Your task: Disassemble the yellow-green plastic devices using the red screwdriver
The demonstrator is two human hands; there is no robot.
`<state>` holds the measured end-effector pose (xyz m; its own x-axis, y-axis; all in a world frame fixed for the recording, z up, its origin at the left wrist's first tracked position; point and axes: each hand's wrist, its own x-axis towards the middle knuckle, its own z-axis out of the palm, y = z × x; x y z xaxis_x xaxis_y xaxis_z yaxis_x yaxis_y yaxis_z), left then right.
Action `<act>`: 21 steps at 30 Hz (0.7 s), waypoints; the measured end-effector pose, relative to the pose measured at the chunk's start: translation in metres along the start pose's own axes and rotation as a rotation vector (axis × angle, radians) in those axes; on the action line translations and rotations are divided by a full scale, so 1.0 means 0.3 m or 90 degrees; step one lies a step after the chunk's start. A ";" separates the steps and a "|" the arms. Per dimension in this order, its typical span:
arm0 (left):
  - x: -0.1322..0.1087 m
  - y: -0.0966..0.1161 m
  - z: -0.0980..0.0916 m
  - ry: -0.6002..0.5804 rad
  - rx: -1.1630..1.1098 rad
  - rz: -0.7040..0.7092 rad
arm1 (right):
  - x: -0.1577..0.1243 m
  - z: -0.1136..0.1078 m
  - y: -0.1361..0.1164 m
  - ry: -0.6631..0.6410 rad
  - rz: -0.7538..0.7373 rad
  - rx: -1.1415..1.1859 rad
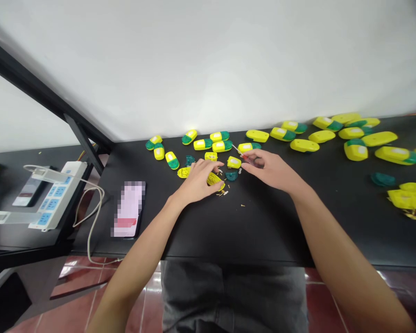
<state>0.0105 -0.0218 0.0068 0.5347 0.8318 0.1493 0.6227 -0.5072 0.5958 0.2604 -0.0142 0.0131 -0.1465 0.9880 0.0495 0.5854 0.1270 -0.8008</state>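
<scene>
My left grip (198, 181) closes over a yellow shell (217, 181) lying crosswise on the bench (263, 222). My right grip (268, 170), just right of it, pinches a small screwdriver (243, 156), tip pointing away and leftward.

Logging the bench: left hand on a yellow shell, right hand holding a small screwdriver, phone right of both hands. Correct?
No: the head view shows the phone left of the left hand, on its yellow shell, and the right hand with the screwdriver.
</scene>
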 end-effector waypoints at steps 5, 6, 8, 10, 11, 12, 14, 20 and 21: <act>-0.004 -0.001 -0.002 -0.043 0.001 0.045 | -0.005 -0.001 -0.020 -0.044 0.007 0.000; -0.004 -0.005 -0.002 -0.040 0.001 0.045 | -0.005 -0.002 -0.022 -0.045 0.008 -0.005; -0.003 -0.015 0.000 -0.030 0.000 0.035 | -0.005 -0.004 -0.024 -0.047 0.008 -0.015; -0.001 -0.021 0.001 -0.010 -0.001 0.016 | -0.006 -0.006 -0.025 -0.064 0.010 -0.018; 0.001 -0.023 0.000 0.001 0.000 0.005 | -0.008 -0.007 -0.026 -0.080 0.012 -0.014; 0.002 -0.024 0.000 0.011 0.002 -0.007 | -0.011 -0.006 -0.029 -0.104 0.015 -0.003; 0.006 -0.023 -0.002 0.032 0.009 -0.031 | -0.020 0.000 -0.042 -0.179 0.021 0.047; 0.015 -0.016 -0.005 0.058 0.022 -0.074 | -0.042 0.052 -0.097 -0.368 0.001 0.103; 0.016 -0.016 -0.004 0.057 0.022 -0.075 | -0.043 0.061 -0.101 -0.379 -0.001 0.088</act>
<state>0.0094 -0.0151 0.0056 0.4048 0.9018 0.1515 0.6983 -0.4119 0.5854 0.2300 -0.0323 0.0257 -0.5908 0.7638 -0.2599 0.4822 0.0760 -0.8728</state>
